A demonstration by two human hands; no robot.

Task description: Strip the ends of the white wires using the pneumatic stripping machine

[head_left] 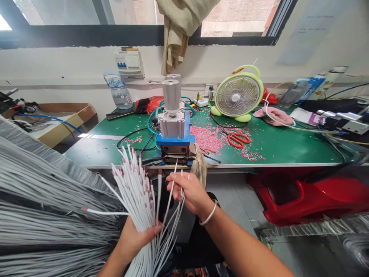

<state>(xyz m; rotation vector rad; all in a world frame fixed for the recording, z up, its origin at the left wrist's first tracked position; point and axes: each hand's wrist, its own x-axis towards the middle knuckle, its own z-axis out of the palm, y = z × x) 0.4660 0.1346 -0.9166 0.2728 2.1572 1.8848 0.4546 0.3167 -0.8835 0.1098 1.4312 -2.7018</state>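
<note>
My left hand (135,240) is closed around a thick bundle of white wires (138,188) with red-tipped ends that fan upward. My right hand (188,192) pinches a few white wires (173,181) pulled out of that bundle, their tips pointing up toward the front of a small pneumatic press (174,130). The press has a silver cylinder on a blue base and stands at the near edge of the green table (288,150). A silver bracelet sits on my right wrist.
A large mass of white wires (43,207) lies at the left. On the table are pink wire scraps (209,138), red scissors (238,139), a green fan (238,94), a water bottle (119,90) and hoses. A red stool (311,196) stands under the table's right side.
</note>
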